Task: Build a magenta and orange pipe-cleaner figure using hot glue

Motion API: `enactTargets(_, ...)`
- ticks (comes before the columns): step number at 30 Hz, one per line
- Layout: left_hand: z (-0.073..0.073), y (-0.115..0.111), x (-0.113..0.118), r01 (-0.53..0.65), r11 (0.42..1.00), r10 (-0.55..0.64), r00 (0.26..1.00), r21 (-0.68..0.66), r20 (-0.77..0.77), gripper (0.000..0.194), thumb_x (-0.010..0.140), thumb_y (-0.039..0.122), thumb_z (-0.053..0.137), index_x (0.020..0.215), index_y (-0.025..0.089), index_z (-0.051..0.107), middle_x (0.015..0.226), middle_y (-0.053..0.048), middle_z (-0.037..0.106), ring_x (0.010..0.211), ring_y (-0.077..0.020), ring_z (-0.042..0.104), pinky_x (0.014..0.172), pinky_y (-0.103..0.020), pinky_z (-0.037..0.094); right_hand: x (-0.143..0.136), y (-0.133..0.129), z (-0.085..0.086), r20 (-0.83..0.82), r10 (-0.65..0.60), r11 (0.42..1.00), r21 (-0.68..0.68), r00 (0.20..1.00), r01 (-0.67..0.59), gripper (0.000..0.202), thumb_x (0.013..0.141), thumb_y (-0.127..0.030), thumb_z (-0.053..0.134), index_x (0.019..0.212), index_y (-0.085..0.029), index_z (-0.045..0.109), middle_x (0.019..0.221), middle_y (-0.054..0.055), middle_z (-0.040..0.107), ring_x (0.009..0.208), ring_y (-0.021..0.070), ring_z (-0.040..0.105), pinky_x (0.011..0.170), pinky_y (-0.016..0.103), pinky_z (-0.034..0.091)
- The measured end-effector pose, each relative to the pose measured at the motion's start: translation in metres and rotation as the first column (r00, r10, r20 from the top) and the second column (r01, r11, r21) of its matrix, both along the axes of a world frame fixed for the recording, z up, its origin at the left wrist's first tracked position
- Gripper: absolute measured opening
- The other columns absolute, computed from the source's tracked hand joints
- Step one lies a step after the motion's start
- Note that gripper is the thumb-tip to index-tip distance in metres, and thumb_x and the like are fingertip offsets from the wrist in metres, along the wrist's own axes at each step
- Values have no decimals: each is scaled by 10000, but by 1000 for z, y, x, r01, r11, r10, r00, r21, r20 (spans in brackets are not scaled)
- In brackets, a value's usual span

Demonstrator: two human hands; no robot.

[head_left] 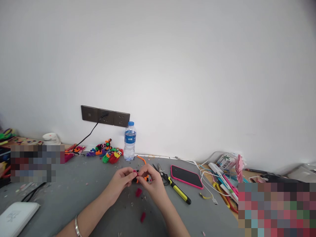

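Observation:
Above the grey mat, my left hand (123,181) and my right hand (152,182) meet fingertip to fingertip. Both pinch a small dark-pink fuzzy piece (135,172), largely covered by the fingers. Bits of orange and black show behind my right hand, but their shape is hidden. An orange pipe cleaner (141,160) extends past the fingertips. Just below the hands lies a crimson fuzzy piece (138,192), and a second crimson piece (143,217) is closer to me. Yellow-and-black pliers (177,189) lie beside my right hand.
A water bottle (129,141) stands against the wall near colourful fuzzy figures (115,155). Right of the pliers are a pink-cased phone (187,176) and a white cable (209,190). A white device (18,217) sits front left. Small scraps dot the grey mat (81,191).

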State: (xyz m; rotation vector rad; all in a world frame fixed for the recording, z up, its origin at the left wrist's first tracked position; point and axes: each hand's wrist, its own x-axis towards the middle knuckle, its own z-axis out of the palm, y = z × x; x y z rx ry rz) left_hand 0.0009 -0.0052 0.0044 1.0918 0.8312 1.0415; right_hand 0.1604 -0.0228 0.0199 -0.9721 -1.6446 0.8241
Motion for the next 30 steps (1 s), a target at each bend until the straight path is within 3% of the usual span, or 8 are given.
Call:
enactTargets(10, 5, -3, 2, 69, 997, -69, 998, 32, -1, 345, 741, 463, 694, 639, 140, 627, 577, 46, 407, 526, -86, 284, 497, -223, 245, -1, -3, 3, -15, 10, 1000, -24, 1000, -10, 77, 814, -202, 595, 737, -201, 589, 756, 10, 556, 689, 158, 505, 637, 269, 401)
enactTargets(17, 14, 0, -6, 178, 973, -150, 972, 149, -182, 378, 719, 502, 691, 617, 147, 612, 601, 34, 458, 607, -121, 382, 582, -232, 298, 11, -3, 9, -93, 228, 957, -164, 969, -241, 137, 798, -300, 675, 757, -189, 606, 813, 19, 573, 729, 154, 526, 669, 268, 413)
enactTargets(20, 18, 1, -10, 232, 957, -194, 958, 172, -210, 360, 717, 488, 699, 632, 145, 631, 646, 19, 491, 675, -147, 434, 647, -250, 329, 13, -3, 11, -86, 257, 949, -169, 963, -268, 149, 782, -313, 701, 744, -189, 627, 802, 18, 580, 742, 159, 530, 687, 274, 410)
enactTargets(26, 14, 2, -14, 275, 945, -233, 946, 176, -227, 349, 711, 472, 715, 622, 141, 650, 647, 23, 490, 658, -137, 424, 636, -243, 311, 13, -4, 13, -26, 257, 952, -167, 966, -258, 113, 774, -266, 711, 715, -193, 648, 750, 3, 578, 749, 160, 523, 716, 275, 399)
enactTargets(30, 10, 3, -15, 353, 926, -323, 924, 131, -205, 329, 698, 441, 739, 612, 137, 646, 671, 9, 542, 672, -141, 455, 633, -238, 315, 16, -6, 13, -55, 311, 920, -234, 949, -315, 128, 744, -256, 736, 730, -189, 627, 744, -12, 577, 727, 148, 532, 691, 261, 411)
